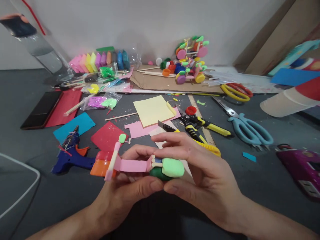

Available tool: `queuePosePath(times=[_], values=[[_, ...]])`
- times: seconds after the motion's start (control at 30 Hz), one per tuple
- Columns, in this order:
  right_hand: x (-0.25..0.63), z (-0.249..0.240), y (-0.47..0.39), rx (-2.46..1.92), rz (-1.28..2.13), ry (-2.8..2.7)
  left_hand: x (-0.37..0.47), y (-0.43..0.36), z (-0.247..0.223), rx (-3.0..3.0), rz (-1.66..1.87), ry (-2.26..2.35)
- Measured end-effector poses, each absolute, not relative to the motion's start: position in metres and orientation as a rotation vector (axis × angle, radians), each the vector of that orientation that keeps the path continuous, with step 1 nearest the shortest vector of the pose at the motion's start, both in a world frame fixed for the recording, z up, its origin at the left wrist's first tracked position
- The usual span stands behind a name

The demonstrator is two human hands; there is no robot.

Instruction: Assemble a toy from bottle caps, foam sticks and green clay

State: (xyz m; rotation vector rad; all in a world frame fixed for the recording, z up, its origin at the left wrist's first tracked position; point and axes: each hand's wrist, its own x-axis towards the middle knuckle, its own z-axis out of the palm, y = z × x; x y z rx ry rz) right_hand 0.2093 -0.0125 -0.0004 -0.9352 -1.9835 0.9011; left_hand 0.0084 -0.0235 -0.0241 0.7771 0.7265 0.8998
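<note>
A small craft model (133,165) with a pink strip body, pale sticks, an orange and red part at its left end and a light green pad over a dark green round piece at its right end lies across both hands. My left hand (125,196) is closed around its middle from below, thumb near the dark green piece. My right hand (205,173) holds the right end, with the thumb under the green pieces and the fingers behind them. The fingertips behind the model are partly hidden.
A blue glue gun (72,161) lies left of the hands. Beyond them are yellow paper (152,110), a cutter (195,133), pliers (212,126) and blue-handled scissors (252,130). Finished colourful models (191,61) stand at the back; a bottle (42,50) is back left.
</note>
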Motion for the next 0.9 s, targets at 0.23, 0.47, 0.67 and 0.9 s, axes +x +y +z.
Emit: queuePosePath(times=[0.23, 0.47, 0.67, 0.9], values=[[0.208, 0.0, -0.012, -0.92, 0.826, -1.961, 0.014, -0.021, -0.013, 0.724, 0.865, 0.699], [0.206, 0.0, -0.01, -0.906, 0.752, -1.966, 0.014, -0.02, -0.014, 0.812, 0.897, 0.76], [0.207, -0.004, -0.011, -0.857, 0.839, -1.912, 0.015, -0.018, -0.013, 0.739, 0.922, 0.691], [0.206, -0.008, -0.009, -0.836, 0.808, -1.877, 0.014, -0.018, -0.015, 0.725, 0.923, 0.682]])
